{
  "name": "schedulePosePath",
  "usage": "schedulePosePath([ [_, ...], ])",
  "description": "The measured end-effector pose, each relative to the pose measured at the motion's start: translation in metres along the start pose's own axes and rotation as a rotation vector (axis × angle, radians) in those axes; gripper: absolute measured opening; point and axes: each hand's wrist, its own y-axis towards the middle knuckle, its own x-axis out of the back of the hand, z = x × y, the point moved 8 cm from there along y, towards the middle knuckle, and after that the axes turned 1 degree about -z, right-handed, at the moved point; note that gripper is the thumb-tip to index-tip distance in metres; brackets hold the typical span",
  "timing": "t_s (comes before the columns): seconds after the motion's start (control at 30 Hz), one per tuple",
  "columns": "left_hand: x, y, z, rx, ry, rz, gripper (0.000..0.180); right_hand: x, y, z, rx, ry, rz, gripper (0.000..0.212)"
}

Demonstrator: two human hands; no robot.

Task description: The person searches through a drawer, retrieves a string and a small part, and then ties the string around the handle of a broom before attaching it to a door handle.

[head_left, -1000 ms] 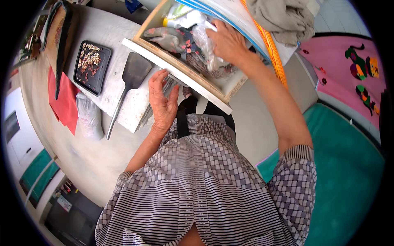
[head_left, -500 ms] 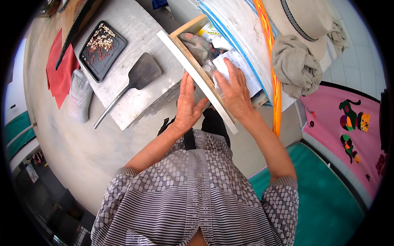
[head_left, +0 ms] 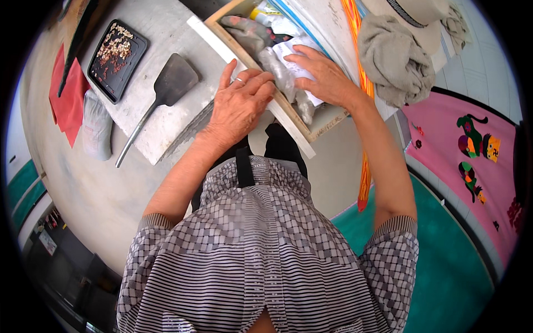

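Note:
A wooden drawer with a white front [head_left: 292,133] is pulled out below the tabletop. My left hand [head_left: 237,104] is closed over the top edge of that front, its fingers curled across it and a ring on one. Inside the drawer, my right hand [head_left: 327,77] has its fingers apart over a sheet of white paper [head_left: 304,49] with writing. Beside the paper lie a crumpled clear plastic bag [head_left: 277,71], a greyish patterned cloth bundle [head_left: 244,34] and a yellow-and-white packet [head_left: 266,13].
On the grey slab at left are a metal spatula [head_left: 176,80] and a black tray [head_left: 105,83] of nuts. A filled plastic bag [head_left: 96,130] and red cloth [head_left: 62,94] lie beyond. Orange strands [head_left: 365,161], a grey cloth [head_left: 395,61] and a hat [head_left: 427,33] are at right.
My left hand has moved from beside the drawer front up over its edge, fingers curling. The right hand has spread its fingers farther over the paper. The plastic bag is more exposed.

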Motion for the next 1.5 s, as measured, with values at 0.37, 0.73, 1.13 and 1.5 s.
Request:
schedulePosePath([
  [0.37,-0.023,0.011,-0.08,-0.272,-0.361,0.36,0.034,-0.033,0.01,0.009,0.103,-0.11,-0.133,0.053],
  [0.73,-0.128,0.006,-0.083,-0.472,-0.014,0.589,0.037,-0.031,0.015,0.007,0.084,-0.058,-0.151,0.05],
  [1.13,-0.107,0.018,-0.083,-0.325,-0.179,0.806,0.028,-0.028,0.011,-0.001,0.086,-0.004,-0.199,0.045],
  [1.5,-0.025,0.006,-0.036,0.571,-1.547,0.362,0.007,0.001,0.002,-0.003,-0.088,0.57,-0.277,0.032],
])
